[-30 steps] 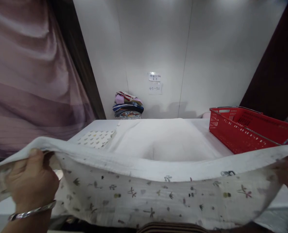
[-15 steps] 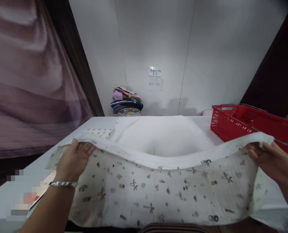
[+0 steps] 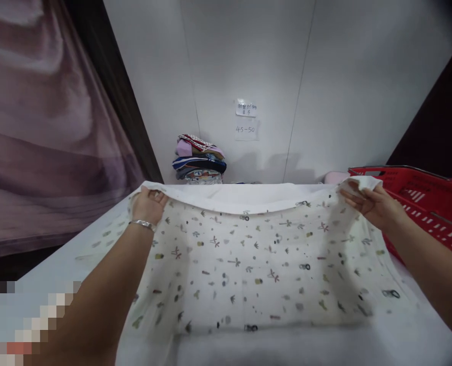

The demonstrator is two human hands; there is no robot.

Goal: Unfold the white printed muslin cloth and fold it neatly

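Left hand (image 3: 148,204), right hand (image 3: 370,203), gripping printed cloth (image 3: 256,259) corners

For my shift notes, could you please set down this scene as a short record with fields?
Left hand: left hand grips the far left corner of the printed cloth, bracelet on the wrist
Right hand: right hand grips the far right corner
Cloth: spread out over the white table, far edge lifted
Right side: red basket
Back: stack of folded clothes against the wall, paper notes above
Left side: purple curtain
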